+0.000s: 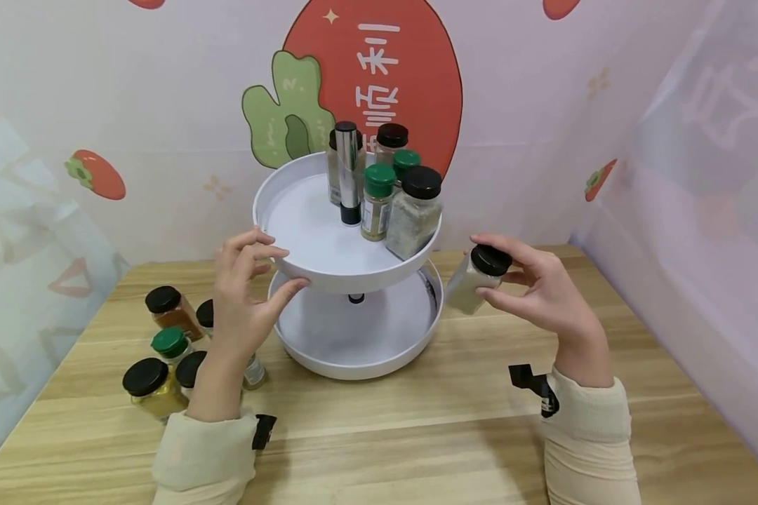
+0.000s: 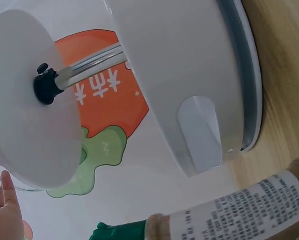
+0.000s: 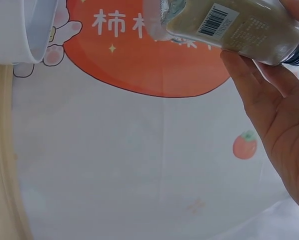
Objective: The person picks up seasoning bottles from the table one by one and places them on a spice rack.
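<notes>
My right hand (image 1: 546, 291) grips a square clear spice jar (image 1: 469, 286) with a black lid, tilted in the air to the right of a white two-tier turntable rack (image 1: 354, 282). In the right wrist view the jar (image 3: 229, 27) shows a barcode label and pale brown contents. At the rack's left side, my left hand (image 1: 243, 294) pinches the upper tray's rim, thumb against the outer wall and fingers over the edge. On that upper tray stand a large black-lidded jar (image 1: 413, 217), a green-capped bottle (image 1: 376, 207) and several others around the chrome post (image 1: 347, 165).
Left on the wooden table (image 1: 379, 442) stand several spice jars, among them a yellow one (image 1: 158, 393), a reddish-brown one (image 1: 178, 315) and a green-capped one (image 1: 172, 344), partly behind my left forearm. The rack's lower tray (image 1: 354, 337) sits on the table, before a printed cloth backdrop (image 1: 189, 91).
</notes>
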A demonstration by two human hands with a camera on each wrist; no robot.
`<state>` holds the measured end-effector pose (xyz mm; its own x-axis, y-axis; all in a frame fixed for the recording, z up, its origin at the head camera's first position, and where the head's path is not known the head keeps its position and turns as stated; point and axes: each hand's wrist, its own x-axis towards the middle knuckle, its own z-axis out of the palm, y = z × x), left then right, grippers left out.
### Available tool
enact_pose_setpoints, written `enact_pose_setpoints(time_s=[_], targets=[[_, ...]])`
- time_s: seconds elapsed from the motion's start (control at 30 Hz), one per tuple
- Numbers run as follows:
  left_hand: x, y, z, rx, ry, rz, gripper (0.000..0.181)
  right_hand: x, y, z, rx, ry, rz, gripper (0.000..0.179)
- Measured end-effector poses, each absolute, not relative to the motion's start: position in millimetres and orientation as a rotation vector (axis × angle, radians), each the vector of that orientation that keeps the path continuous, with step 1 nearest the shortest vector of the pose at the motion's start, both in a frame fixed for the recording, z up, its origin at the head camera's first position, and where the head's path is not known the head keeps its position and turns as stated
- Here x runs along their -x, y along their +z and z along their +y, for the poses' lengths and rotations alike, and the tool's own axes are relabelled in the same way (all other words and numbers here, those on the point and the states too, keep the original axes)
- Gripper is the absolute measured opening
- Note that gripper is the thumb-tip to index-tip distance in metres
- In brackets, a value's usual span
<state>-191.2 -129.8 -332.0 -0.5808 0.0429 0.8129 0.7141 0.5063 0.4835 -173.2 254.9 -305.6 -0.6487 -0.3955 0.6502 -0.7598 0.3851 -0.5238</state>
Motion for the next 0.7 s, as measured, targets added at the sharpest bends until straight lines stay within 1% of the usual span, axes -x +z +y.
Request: enact_pose_setpoints(time_s=[0.2, 0.43, 0.63, 0.7], targets=[[190.4, -334.4, -127.1, 0.618, -1.110, -1.978, 0.043, 170.6, -305.3, 254.5, -1.025, 1.192, -2.179, 0.071], [191.6, -338.6, -126.7, 0.608, -1.138, -1.978, 0.042, 170.4, -304.2, 252.0, -1.200, 1.360, -2.003, 0.068], [191.5, -339.2, -126.3, 0.579, -1.160, -1.958, 0.044, 173.0, -294.4, 248.7, -1.197, 1.302, -2.047, 0.070], [192.2, -339.7, -125.4, 0.587, -1.172, -1.942, 0.044, 173.5, -289.3, 248.0, -1.215, 1.274, -2.054, 0.068]])
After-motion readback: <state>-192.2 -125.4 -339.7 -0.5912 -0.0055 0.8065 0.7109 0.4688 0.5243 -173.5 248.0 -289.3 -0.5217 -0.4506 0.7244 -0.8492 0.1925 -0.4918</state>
